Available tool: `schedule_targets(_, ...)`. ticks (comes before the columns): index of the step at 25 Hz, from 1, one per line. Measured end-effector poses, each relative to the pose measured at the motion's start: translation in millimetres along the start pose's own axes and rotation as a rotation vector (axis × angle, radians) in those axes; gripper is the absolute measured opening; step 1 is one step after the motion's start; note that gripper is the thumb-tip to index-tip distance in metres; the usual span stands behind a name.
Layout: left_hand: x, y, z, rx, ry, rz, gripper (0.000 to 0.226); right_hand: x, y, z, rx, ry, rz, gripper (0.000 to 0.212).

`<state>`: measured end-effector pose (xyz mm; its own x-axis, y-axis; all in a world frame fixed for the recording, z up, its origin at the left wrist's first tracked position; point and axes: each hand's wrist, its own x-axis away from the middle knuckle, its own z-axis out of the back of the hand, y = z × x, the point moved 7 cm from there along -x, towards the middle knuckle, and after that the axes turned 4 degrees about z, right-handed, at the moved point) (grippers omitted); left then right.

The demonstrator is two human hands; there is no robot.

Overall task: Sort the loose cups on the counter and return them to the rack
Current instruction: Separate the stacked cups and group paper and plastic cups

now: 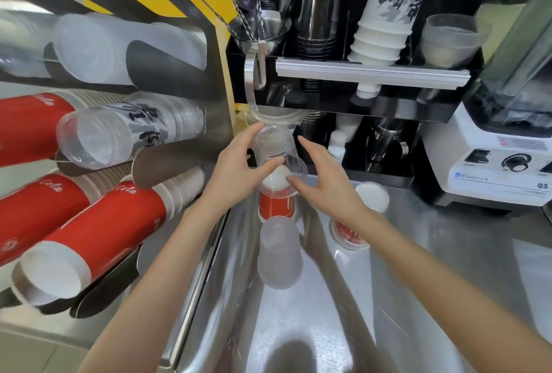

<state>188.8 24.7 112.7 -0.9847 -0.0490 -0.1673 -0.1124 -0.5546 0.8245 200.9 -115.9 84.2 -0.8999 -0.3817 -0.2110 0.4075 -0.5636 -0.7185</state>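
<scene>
My left hand (236, 166) grips a clear plastic cup (273, 145), held tilted above the steel counter (418, 253). My right hand (325, 181) hovers beside it with fingers spread, its thumb close to the cup's lower rim. Under the clear cup stands an upside-down red paper cup (276, 205). In front of that, a frosted plastic cup (279, 256) stands upside down. Another red paper cup (348, 233) lies right of my wrist, with a white cup (372, 195) behind it. The cup rack (215, 79) on the left holds stacks of red, clear and frosted cups.
A black organiser (358, 73) at the back holds upright cup stacks, spoons and a metal holder. A white blender base (493, 163) stands at the right. More clear lids or cups (274, 117) lie behind my hands.
</scene>
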Motion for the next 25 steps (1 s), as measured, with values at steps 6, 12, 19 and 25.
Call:
schedule_targets(6, 16, 32, -1, -0.002, -0.002, -0.085, 0.062, 17, -16, 19, -0.105, 0.134, 0.03, 0.063)
schedule_targets(12, 40, 55, -32, -0.002, -0.087, -0.157, 0.062, 69, -8, 47, -0.153, 0.189, -0.003, 0.058)
schedule_targets(19, 73, 55, -100, -0.142, -0.319, -0.224, 0.067, 139, 38, 48, -0.138, 0.203, -0.215, 0.057)
schedule_targets(25, 99, 23, -144, -0.223, -0.498, -0.188, 0.064, 174, 72, 25, -0.097, 0.122, -0.342, 0.059)
